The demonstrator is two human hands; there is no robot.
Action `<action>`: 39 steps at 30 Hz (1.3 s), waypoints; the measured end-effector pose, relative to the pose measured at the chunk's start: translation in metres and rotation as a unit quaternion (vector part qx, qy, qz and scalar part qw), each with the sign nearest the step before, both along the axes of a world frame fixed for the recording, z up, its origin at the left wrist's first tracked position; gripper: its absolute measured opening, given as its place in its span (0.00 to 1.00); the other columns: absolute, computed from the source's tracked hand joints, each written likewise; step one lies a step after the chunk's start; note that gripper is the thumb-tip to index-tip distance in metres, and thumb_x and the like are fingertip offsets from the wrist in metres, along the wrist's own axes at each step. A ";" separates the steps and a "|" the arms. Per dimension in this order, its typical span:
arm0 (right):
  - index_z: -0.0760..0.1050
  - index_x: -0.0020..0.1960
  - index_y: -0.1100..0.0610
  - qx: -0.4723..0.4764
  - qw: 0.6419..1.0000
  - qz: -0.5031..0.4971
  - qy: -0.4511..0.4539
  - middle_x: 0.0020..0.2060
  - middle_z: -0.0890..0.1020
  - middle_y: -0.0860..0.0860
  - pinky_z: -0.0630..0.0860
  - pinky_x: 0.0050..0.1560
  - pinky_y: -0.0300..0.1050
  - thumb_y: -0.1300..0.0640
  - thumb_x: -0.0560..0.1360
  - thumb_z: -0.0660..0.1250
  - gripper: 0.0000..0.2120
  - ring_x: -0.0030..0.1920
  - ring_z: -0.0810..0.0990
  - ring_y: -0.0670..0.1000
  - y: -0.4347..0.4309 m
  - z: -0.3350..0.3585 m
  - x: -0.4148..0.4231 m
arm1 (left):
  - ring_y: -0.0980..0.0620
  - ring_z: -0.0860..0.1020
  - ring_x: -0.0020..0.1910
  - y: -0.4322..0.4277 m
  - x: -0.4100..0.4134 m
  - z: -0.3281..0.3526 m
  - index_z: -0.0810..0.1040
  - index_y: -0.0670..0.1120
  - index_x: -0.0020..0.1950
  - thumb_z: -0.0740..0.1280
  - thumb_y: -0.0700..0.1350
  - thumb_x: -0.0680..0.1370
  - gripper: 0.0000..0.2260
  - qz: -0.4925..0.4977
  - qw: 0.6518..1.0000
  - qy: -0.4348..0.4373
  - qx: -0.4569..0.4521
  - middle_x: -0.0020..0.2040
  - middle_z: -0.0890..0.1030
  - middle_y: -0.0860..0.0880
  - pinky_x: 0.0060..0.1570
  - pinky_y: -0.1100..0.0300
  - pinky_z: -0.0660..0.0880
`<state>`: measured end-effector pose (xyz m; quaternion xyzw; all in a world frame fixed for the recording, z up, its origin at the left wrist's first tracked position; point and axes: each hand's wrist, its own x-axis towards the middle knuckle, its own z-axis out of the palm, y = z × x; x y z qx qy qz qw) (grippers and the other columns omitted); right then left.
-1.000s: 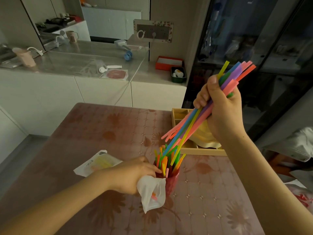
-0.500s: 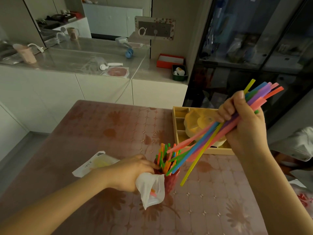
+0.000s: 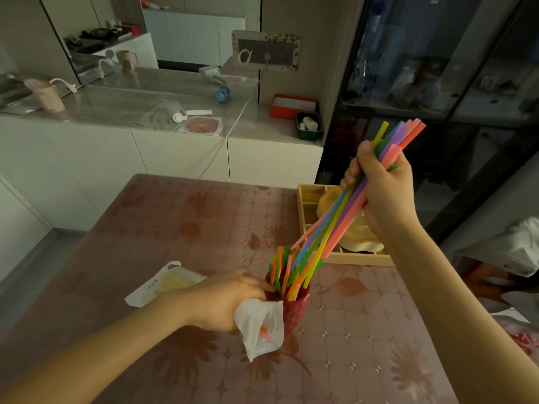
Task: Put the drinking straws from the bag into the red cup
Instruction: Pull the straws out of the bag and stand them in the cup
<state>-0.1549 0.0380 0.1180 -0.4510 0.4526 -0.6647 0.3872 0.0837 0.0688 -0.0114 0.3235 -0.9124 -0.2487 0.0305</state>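
On the table, near its front middle, the red cup is seen upright in the head view. It is crowded with loose straws in orange, green and yellow that stick up past the rim. The left hand is pressed against the cup's left side, with the index fingertip on the rim. The thin white bag is pinched in its curled fingers and hangs in front of the cup, and a few orange and pink pieces are visible inside. The right hand is raised above and to the right of the cup, fingers and thumb clamped round a straw bundle. The bundle is tilted, top ends fanned out past the fist, lower ends down among the loose straws at the cup mouth. A wooden tray with a yellow object in it is set behind the cup. A white packet lies flat left of the left hand.
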 end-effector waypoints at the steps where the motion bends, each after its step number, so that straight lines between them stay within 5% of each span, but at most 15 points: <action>1: 0.68 0.42 0.56 -0.008 1.000 -0.004 0.021 0.27 0.74 0.48 0.76 0.35 0.42 0.57 0.79 0.61 0.08 0.28 0.73 0.46 0.000 0.002 0.005 | 0.65 0.65 0.47 0.003 -0.001 0.003 0.70 0.55 0.55 0.73 0.48 0.69 0.18 -0.004 1.000 0.010 0.000 0.56 0.78 0.51 0.45 0.76 0.57; 7: 0.69 0.40 0.58 -0.037 0.986 0.013 0.159 0.28 0.73 0.51 0.75 0.32 0.39 0.58 0.79 0.61 0.09 0.27 0.73 0.44 0.018 -0.007 0.049 | 0.64 0.64 0.46 0.002 -0.004 0.006 0.69 0.54 0.55 0.74 0.46 0.69 0.19 -0.003 1.000 0.006 -0.007 0.54 0.79 0.50 0.44 0.74 0.60; 10: 0.70 0.40 0.63 -0.030 0.985 0.006 0.168 0.28 0.73 0.53 0.74 0.30 0.38 0.59 0.79 0.61 0.10 0.27 0.72 0.45 0.028 -0.022 0.061 | 0.61 0.65 0.45 -0.001 -0.002 0.005 0.73 0.52 0.52 0.73 0.48 0.69 0.15 0.007 1.000 -0.009 0.009 0.53 0.78 0.49 0.45 0.67 0.63; 14: 0.69 0.39 0.61 -0.008 0.992 -0.023 0.123 0.27 0.72 0.47 0.73 0.28 0.31 0.59 0.78 0.61 0.10 0.26 0.73 0.42 0.033 -0.025 0.062 | 0.63 0.65 0.44 -0.001 0.000 0.003 0.71 0.53 0.51 0.73 0.50 0.69 0.15 0.007 1.000 0.006 0.004 0.51 0.78 0.50 0.41 0.76 0.57; 19: 0.70 0.41 0.66 -0.002 0.989 -0.050 0.141 0.31 0.74 0.64 0.78 0.32 0.45 0.58 0.78 0.62 0.12 0.30 0.74 0.52 0.035 -0.024 0.055 | 0.68 0.64 0.39 -0.001 0.000 0.002 0.67 0.56 0.52 0.73 0.49 0.68 0.19 0.005 1.000 0.013 -0.001 0.49 0.78 0.52 0.40 0.77 0.56; 25: 0.69 0.40 0.53 0.118 0.986 -0.092 0.075 0.30 0.76 0.53 0.81 0.44 0.58 0.55 0.79 0.61 0.10 0.30 0.76 0.51 0.004 -0.034 0.025 | 0.64 0.63 0.40 -0.001 -0.002 0.004 0.65 0.56 0.52 0.74 0.51 0.68 0.21 0.002 1.000 -0.001 -0.008 0.42 0.66 0.61 0.39 0.76 0.56; 29: 0.68 0.38 0.54 0.121 0.987 -0.071 0.076 0.28 0.73 0.52 0.79 0.39 0.52 0.55 0.79 0.61 0.11 0.28 0.73 0.51 0.004 -0.028 0.024 | 0.69 0.65 0.37 0.002 -0.003 0.012 0.64 0.58 0.52 0.73 0.49 0.69 0.20 0.009 1.000 0.006 0.015 0.36 0.65 0.63 0.39 0.75 0.57; 31: 0.67 0.38 0.53 0.106 0.989 -0.063 0.085 0.28 0.73 0.52 0.79 0.38 0.51 0.55 0.79 0.61 0.11 0.29 0.73 0.52 0.003 -0.024 0.027 | 0.73 0.67 0.36 0.004 -0.005 0.018 0.71 0.54 0.46 0.73 0.47 0.70 0.12 -0.003 1.000 0.011 0.019 0.34 0.65 0.63 0.36 0.77 0.58; 36: 0.68 0.41 0.54 0.116 0.984 -0.082 0.111 0.28 0.74 0.51 0.76 0.31 0.43 0.57 0.80 0.60 0.08 0.25 0.72 0.47 -0.013 -0.032 0.033 | 0.62 0.73 0.37 0.002 -0.009 0.023 0.75 0.49 0.41 0.71 0.47 0.71 0.05 -0.043 0.999 0.007 0.010 0.36 0.75 0.60 0.38 0.73 0.68; 39: 0.67 0.41 0.53 0.123 0.981 -0.100 0.114 0.29 0.73 0.50 0.76 0.29 0.38 0.57 0.80 0.60 0.08 0.25 0.72 0.45 -0.025 -0.035 0.037 | 0.62 0.72 0.42 0.001 -0.008 0.019 0.76 0.50 0.44 0.71 0.48 0.72 0.05 -0.047 0.999 0.009 -0.006 0.40 0.75 0.60 0.42 0.78 0.62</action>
